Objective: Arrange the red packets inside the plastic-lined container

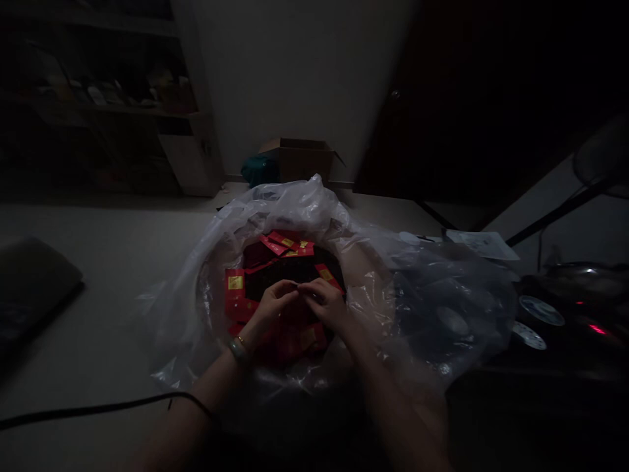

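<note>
Grip narrow — left hand (pixel 272 304) and right hand (pixel 328 304) close together over dark heap (pixel 301 267); can't tell what's pinched.
Red packets (pixel 234 295) lie around the heap, inside plastic sheeting (pixel 289 200) — likely light, thin, slick, easily creased; I'd take one by its edges.

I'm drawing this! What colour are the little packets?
Red packets, some with yellow patches, in the head view.

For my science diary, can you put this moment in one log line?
left hand: fingertips close to right hand | grip: unclear | below: red packets | around packets: translucent plastic | light: dim
</note>
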`<state>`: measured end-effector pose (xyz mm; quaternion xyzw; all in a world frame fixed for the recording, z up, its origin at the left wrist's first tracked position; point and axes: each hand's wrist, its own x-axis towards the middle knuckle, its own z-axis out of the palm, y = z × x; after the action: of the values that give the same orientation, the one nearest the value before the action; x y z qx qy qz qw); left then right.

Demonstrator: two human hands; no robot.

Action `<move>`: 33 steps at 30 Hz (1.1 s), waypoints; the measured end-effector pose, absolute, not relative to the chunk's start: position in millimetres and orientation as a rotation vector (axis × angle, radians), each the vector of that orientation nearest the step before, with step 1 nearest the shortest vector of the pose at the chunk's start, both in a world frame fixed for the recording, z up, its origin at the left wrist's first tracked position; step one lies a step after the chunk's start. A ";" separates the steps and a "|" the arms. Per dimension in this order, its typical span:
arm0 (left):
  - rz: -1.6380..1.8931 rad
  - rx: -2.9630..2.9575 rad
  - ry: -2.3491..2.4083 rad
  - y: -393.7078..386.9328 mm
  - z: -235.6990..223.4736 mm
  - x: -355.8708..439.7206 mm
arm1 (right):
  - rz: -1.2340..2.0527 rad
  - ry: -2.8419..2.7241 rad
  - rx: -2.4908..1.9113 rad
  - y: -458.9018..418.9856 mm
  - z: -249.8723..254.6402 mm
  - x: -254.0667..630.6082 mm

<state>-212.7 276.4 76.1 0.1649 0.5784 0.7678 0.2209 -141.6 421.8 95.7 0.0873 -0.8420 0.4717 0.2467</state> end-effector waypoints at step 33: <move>1.897 0.066 1.336 274.3 76.2 -216.1 | 0.650 -2.999 -0.605 455.0 58.5 -159.1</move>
<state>-216.1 274.3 76.2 0.0263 0.5277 0.7495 0.3988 -159.1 455.0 58.5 -0.1934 -0.9588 0.2079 0.0067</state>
